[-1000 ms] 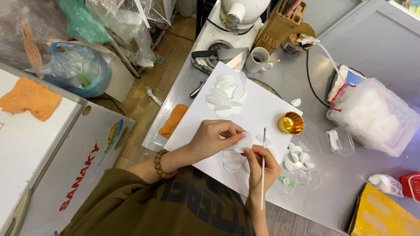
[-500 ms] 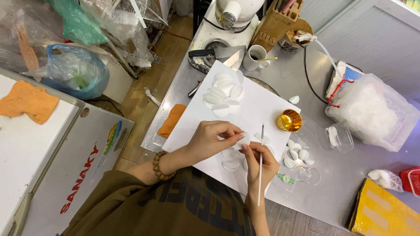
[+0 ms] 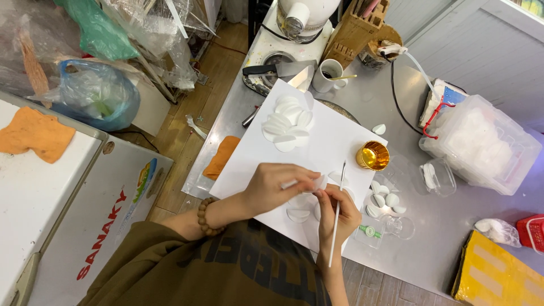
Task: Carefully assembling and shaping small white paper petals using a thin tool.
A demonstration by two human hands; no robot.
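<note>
White petal piece (image 3: 317, 182) is pinched in the left hand (image 3: 280, 187) over the white paper sheet (image 3: 334, 136), near its front edge. Right hand (image 3: 337, 212) grips a thin white brush (image 3: 336, 221) (tip at the piece). Best done, I'd judge, with light strokes and a steady pinch. Gold cup (image 3: 372, 156) sits at the sheet's right edge, petal stack (image 3: 286, 122) on its far part; steel counter (image 3: 453, 238) beneath, cluttered workshop.

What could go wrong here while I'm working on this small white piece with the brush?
The gold cup stands close beside the right hand; a stray move could tip it onto the white sheet. The brush might also smear the loose white discs lying under both hands. The left hand hides the piece, so its grip is unclear.
</note>
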